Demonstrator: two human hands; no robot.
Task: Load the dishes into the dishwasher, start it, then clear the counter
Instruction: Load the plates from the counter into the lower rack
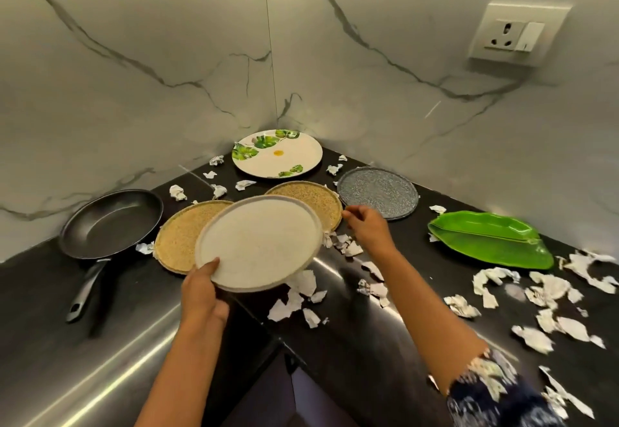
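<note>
Thumb on its near rim, the left hand (pixel 204 289) is gripping one white plate (pixel 258 242) above the counter (pixel 368 343). The right hand (pixel 366 225) is curling its fingers at the far tan plate (pixel 311 197), but I cannot tell if they are holding it. One near tan plate (pixel 177 242), one leaf-print plate (pixel 278 155), one grey plate (pixel 378 192), one green tray (pixel 489 239) and one pan (pixel 110 222) are lying around.

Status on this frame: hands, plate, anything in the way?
Left hand grips white plate, lifted. Right hand at far tan plate rim, grip unclear. Torn paper scraps litter counter.
</note>
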